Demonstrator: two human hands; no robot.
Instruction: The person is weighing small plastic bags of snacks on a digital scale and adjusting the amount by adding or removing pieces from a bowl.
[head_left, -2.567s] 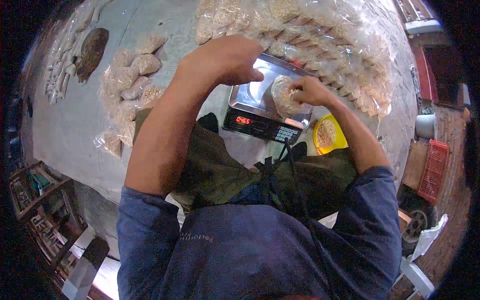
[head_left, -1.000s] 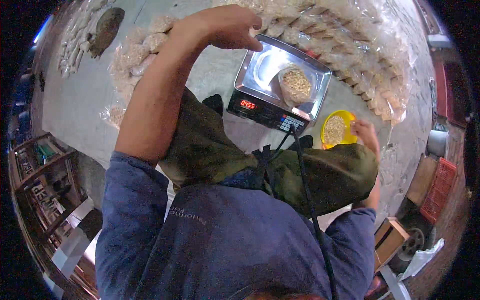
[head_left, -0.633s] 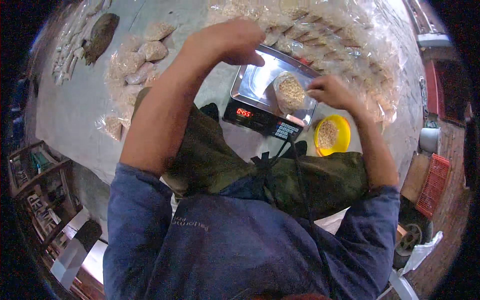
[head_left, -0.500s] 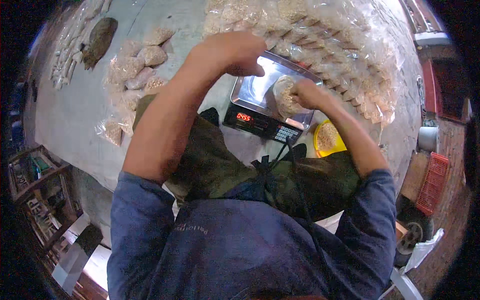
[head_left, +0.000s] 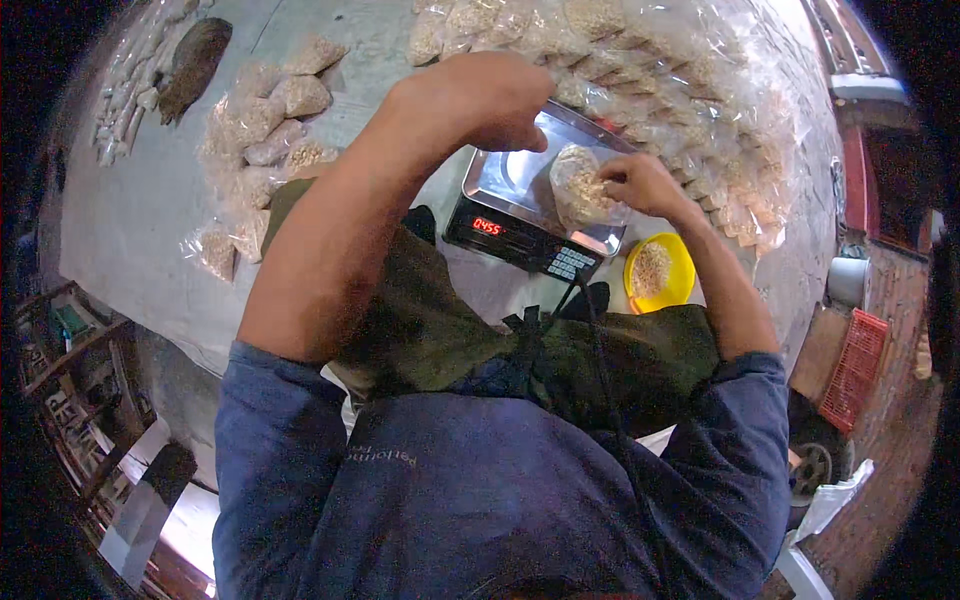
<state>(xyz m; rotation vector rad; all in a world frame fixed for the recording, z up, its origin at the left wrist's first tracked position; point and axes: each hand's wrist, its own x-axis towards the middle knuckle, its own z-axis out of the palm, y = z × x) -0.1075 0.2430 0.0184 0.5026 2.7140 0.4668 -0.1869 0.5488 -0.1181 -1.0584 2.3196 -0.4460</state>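
Observation:
A small clear plastic bag of pale grain (head_left: 578,190) stands on the steel tray of a digital scale (head_left: 515,178) with a red display. My right hand (head_left: 640,183) grips the bag at its right side. Just left of the bag's top, my left hand (head_left: 492,95) hovers over the tray with fingers curled closed; nothing shows in them. A yellow bowl (head_left: 660,270) holding some grain sits right of the scale, below my right wrist.
Many filled clear bags (head_left: 690,80) lie in rows across the far side of the grey table. Several more (head_left: 262,130) are piled at the left, near a dark lump (head_left: 195,65). A red crate (head_left: 855,370) stands at the right, shelves (head_left: 70,350) at the lower left.
My right hand dropped to the yellow bowl, then came back up to the bag on the scale and took hold of it. My left hand stayed above the tray.

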